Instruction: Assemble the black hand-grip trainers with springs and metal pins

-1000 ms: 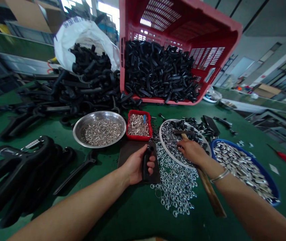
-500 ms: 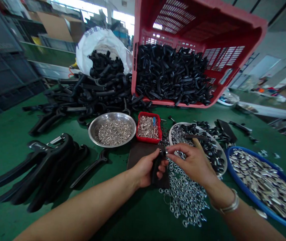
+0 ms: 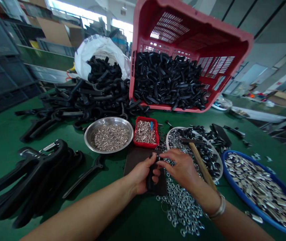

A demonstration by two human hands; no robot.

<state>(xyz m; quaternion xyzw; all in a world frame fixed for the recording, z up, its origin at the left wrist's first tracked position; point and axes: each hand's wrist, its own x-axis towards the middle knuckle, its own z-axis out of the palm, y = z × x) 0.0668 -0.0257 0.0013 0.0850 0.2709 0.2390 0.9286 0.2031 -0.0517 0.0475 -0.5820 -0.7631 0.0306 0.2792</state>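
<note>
My left hand (image 3: 140,174) is wrapped round a black plastic handle piece (image 3: 150,179), its thumb near the upper end. The fingertips of my right hand (image 3: 180,167) pinch at that upper end, where a small shiny metal bit (image 3: 160,158) shows; its exact kind is too small to tell. Both hands are over a dark flat plate (image 3: 132,160) on the green table. Loose metal rings (image 3: 183,204) lie below my right hand. Behind it, a hammer's wooden handle (image 3: 200,164) rests across a white tray (image 3: 219,157) of black-headed parts.
A steel bowl (image 3: 89,144) and a red box (image 3: 146,145) hold small metal pins. At right is a blue tray (image 3: 235,187) of metal sleeves. Black clamps (image 3: 39,174) lie left. A red crate (image 3: 193,108) and a white sack (image 3: 81,63) of black parts stand behind.
The view has shifted a little, so the bowls and crate sit lower and further left. My hands stay together at the black piece, with the right fingertips closer in over its end.
</note>
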